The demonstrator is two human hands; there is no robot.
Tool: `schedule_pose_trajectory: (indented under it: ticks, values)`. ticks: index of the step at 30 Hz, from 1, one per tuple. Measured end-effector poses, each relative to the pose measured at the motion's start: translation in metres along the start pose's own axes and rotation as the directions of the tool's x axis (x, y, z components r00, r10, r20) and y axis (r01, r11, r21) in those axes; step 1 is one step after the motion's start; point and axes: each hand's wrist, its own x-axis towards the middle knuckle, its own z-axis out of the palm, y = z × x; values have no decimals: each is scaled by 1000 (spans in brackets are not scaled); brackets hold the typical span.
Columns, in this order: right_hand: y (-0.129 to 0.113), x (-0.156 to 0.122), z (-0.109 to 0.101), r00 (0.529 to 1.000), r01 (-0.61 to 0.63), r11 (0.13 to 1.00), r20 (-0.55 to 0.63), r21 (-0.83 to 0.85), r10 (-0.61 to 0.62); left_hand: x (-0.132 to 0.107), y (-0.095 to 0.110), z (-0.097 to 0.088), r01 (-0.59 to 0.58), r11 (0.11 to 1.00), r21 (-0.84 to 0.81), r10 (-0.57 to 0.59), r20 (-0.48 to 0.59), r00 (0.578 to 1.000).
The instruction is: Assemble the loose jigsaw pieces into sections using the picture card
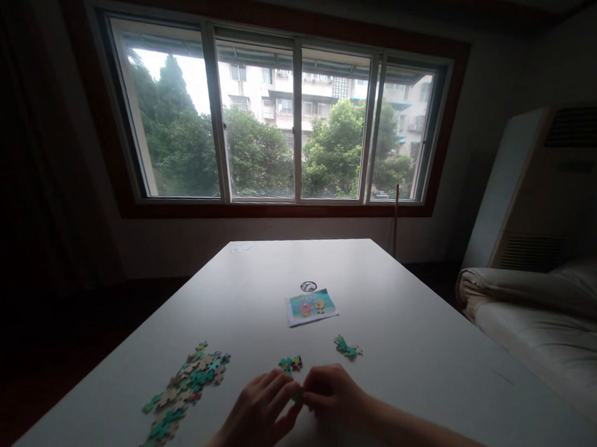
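My left hand [261,408] and my right hand [332,393] meet near the front of the white table [413,336], fingers pinched together on a small green puzzle piece [298,396] between them. Just beyond the fingers lies a small joined cluster of puzzle pieces [290,364]. A second little cluster [347,347] sits further right. To the left spreads a pile of loose teal and tan pieces [184,391]. A colourful cartoon reference picture [311,307] lies mid-table, with a small round dark object [308,286] behind it.
A wide window [284,123] with trees and buildings outside fills the far wall. A pale sofa or bedding [538,316] stands right of the table, with a tall air-conditioning unit [545,190] behind it. The left side of the room is dark.
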Motion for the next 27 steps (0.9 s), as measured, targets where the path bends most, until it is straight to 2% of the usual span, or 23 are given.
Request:
schedule_pose_trajectory:
  ticks: [8,20,27]
  values:
    - [7,2,1,1000,4,1000,-12,29,-3,3,0,-3,-22,1000,-1,21,-6,1000]
    - [2,0,0,1000,-2,999,-11,42,2,1,-2,-2,-37,999,12,37,-29,999]
    - [5,1,-2,1000,-2,995,25,97,0,5,0,-6,-45,999,22,47,-63,997]
